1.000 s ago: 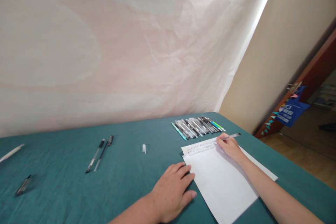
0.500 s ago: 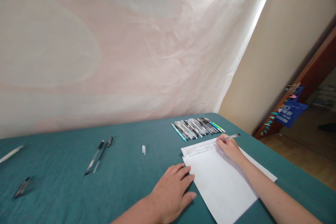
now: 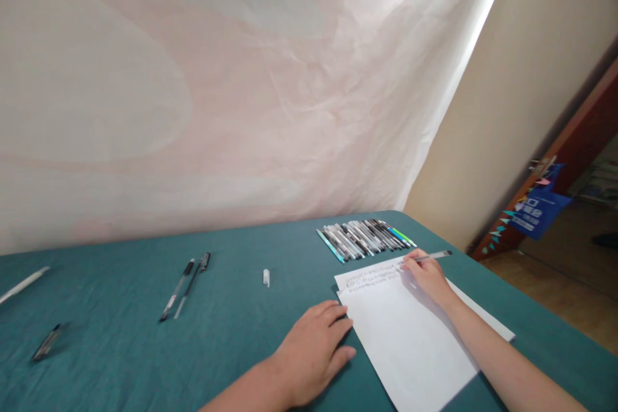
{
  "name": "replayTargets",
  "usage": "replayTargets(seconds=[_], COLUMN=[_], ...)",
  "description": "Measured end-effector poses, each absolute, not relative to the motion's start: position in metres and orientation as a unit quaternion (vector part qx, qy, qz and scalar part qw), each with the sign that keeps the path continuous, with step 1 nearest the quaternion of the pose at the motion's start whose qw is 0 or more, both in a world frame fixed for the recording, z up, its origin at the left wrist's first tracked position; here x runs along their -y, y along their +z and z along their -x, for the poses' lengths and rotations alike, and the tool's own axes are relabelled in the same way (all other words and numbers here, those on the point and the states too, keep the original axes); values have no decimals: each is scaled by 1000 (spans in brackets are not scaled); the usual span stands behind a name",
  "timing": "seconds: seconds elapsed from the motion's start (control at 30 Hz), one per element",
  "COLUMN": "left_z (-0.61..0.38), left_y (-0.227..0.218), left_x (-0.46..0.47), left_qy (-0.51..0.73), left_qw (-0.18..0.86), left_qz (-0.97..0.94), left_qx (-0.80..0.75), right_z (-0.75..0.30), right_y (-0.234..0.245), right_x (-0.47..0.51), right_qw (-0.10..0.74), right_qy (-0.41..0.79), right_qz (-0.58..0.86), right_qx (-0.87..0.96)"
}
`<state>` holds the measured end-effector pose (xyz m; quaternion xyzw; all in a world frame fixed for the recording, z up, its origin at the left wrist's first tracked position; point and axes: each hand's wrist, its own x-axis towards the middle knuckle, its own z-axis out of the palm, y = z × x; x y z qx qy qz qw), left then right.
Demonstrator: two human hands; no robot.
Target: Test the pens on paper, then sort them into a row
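Observation:
My right hand point(image 3: 427, 277) is closed around a clear pen point(image 3: 432, 257), its tip down on the top edge of a white sheet of paper point(image 3: 405, 341). Lines of small handwriting point(image 3: 369, 279) run across the top of that sheet. My left hand point(image 3: 313, 351) lies flat on the teal tablecloth, fingers spread and holding nothing, with the fingertips at the sheet's left edge. A second sheet shows underneath, sticking out at the right point(image 3: 483, 315).
A row of several pens point(image 3: 364, 238) lies just beyond the paper. A small white cap point(image 3: 265, 277) sits mid-table. Two black pens point(image 3: 186, 286) lie further left, a dark pen point(image 3: 47, 342) and a white pen point(image 3: 22, 283) at the far left. A pale cloth backdrop hangs behind; an open doorway is at right.
My right hand with the pen has slid slightly to the right along the written lines. The left hand stays flat by the sheet.

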<state>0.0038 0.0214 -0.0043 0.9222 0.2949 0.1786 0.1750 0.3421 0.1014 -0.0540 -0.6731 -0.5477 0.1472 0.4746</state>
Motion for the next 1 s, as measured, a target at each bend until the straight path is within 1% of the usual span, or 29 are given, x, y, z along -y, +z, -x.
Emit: replayTargets(seconds=[0.07, 0.13, 0.27, 0.33, 0.43, 0.5, 0.57, 0.67, 0.77, 0.83, 0.93, 1.0], left_z=[2, 13, 44, 57, 69, 73, 75, 77, 76, 74, 69, 66], left_y=[-6, -5, 1, 4, 1, -3, -8, -13, -16, -17, -20, -22], left_x=[-34, -49, -78, -87, -94, -98, -102, -105, -104, -101, -99, -99], left_qy=[196, 209, 184, 151, 108, 101, 119, 183, 264, 306, 346, 366], left_qw=[143, 95, -3, -17, 13, 46, 73, 101, 124, 150, 203, 229], left_qz=[-909, -879, -796, -756, -726, -730, -743, -770, -798, -804, -794, -782], left_qx=[-339, -418, -576, -637, -679, -674, -655, -603, -527, -487, -456, -450], right_z=[-341, -340, -331, -318, -282, -249, -214, -166, -137, -129, -131, -135], right_y=[-52, -50, -40, -31, -10, 4, 15, 19, 7, -5, -23, -31], right_x=[-99, -97, -94, -91, -84, -76, -70, -68, -78, -86, -97, -100], right_qw=[468, 456, 460, 462, 448, 427, 418, 446, 508, 535, 538, 540], right_qy=[142, 118, 89, 99, 159, 236, 321, 436, 508, 570, 651, 672], right_qz=[674, 669, 638, 624, 598, 561, 496, 411, 373, 349, 315, 306], right_qx=[553, 575, 611, 623, 645, 669, 690, 665, 588, 517, 433, 404])
